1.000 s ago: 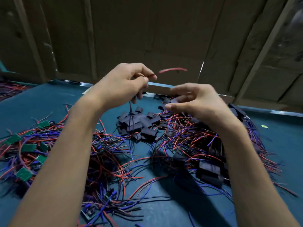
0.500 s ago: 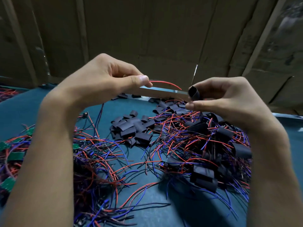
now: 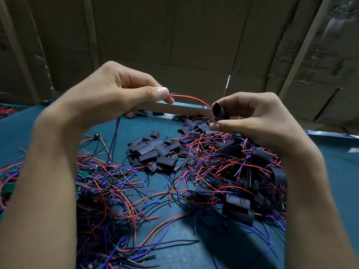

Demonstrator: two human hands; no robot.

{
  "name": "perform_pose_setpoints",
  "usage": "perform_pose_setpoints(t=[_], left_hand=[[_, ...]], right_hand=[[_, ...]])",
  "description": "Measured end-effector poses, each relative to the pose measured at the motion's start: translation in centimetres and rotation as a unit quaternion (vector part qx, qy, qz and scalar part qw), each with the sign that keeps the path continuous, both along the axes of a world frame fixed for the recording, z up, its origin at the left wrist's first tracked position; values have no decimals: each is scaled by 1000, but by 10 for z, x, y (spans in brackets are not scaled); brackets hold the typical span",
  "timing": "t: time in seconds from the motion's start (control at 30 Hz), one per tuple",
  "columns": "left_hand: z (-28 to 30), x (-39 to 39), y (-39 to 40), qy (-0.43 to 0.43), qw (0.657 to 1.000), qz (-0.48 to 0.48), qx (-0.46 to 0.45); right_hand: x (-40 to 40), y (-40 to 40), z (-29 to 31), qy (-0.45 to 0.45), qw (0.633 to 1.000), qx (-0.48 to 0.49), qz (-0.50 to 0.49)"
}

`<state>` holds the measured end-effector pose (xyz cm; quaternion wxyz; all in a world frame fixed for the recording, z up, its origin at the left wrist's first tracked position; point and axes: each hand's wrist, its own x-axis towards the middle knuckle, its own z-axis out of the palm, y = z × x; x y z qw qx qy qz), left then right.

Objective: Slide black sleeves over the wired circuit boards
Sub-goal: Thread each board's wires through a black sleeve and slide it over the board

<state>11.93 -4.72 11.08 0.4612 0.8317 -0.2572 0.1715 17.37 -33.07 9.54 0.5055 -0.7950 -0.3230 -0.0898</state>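
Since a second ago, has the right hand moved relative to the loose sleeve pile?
Yes. The right hand has risen away from the sleeve pile, and it now pinches a sleeve up at the red wire's tip.

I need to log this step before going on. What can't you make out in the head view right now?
- Circuit board: hidden inside the left hand; only its red wire shows.
- Whether the wire tip has entered the black sleeve: too small, partly covered by the right hand.
- Left pile of wires: partly behind the left forearm, cut by the frame edge.
- Cardboard print: blurred.
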Motion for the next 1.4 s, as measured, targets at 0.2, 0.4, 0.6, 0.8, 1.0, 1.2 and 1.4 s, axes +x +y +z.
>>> perform_pose_setpoints(t=[0.2, 0.4, 0.6, 0.8, 1.0, 1.2, 1.4], left_hand=[[-1, 2, -1, 11, 1000, -24, -1], [-5, 5, -7, 40, 999, -19, 26], [-8, 9, 0, 45, 999, 10, 7], [-9, 12, -1, 42, 999, 25, 4], [-13, 16, -9, 114, 990, 9, 83], [-26, 28, -33, 155, 987, -31, -6], [-25, 36, -30, 73, 996, 0, -43]], right_hand=[[-3, 5, 1, 1, 1000, -11, 27], [-8, 7, 3, 11, 998, -13, 54], [-8, 4, 3, 37, 996, -3, 81], [-12, 4, 3, 43, 992, 38, 113], [-14, 11, 5, 64, 993, 35, 96], [-10, 24, 2, 67, 996, -7, 60], [-3, 22, -2, 20, 999, -44, -18]])
